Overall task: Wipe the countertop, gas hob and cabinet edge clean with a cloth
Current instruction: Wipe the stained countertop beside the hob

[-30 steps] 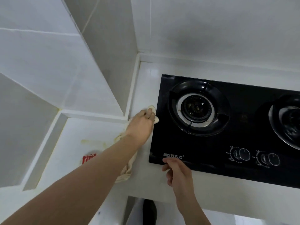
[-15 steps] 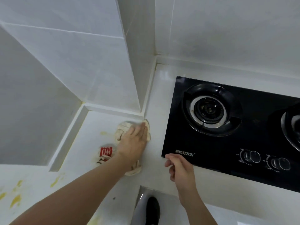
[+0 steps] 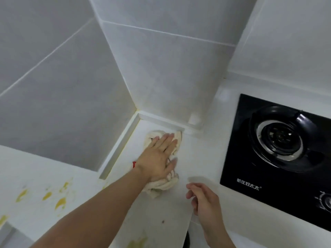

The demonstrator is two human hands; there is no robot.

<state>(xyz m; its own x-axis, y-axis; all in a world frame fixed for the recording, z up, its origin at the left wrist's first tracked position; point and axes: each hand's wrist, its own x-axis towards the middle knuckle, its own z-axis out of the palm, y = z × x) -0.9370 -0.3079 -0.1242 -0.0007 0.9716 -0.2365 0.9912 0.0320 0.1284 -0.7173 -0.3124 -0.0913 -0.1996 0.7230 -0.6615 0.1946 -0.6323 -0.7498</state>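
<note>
The left hand (image 3: pixel 158 157) lies flat on the cream cloth (image 3: pixel 166 183), fingers straight and spread, pressing it down onto the white desk (image 3: pixel 200 158); its grip is not curled round the fabric, only the palm and straight fingers bear on it. The cloth is bunched under the hand, one wad showing past the fingertips (image 3: pixel 169 136) and another wad by the wrist, and it sits well left of the black gas hob (image 3: pixel 279 176), in the recessed corner of the desk beside the tiled column (image 3: pixel 170 83). A bit of red (image 3: pixel 134 164) peeks out from under the wrist, on the side of the cloth away from the hob. The right hand (image 3: pixel 204 201) hovers near the hob's front left corner, between the cloth and the hob, fingers loosely curled and holding nothing. On the hob, the left burner (image 3: pixel 279 138) sits toward the back with white lettering (image 3: pixel 248 186) printed at the front corner and a control knob (image 3: pixel 326 203) partly cut off at the picture's edge. Yellow stains (image 3: pixel 60 203) mark the desk far left of the hob, beyond the cloth, and another yellow smear (image 3: pixel 137 242) lies along the front edge.
</note>
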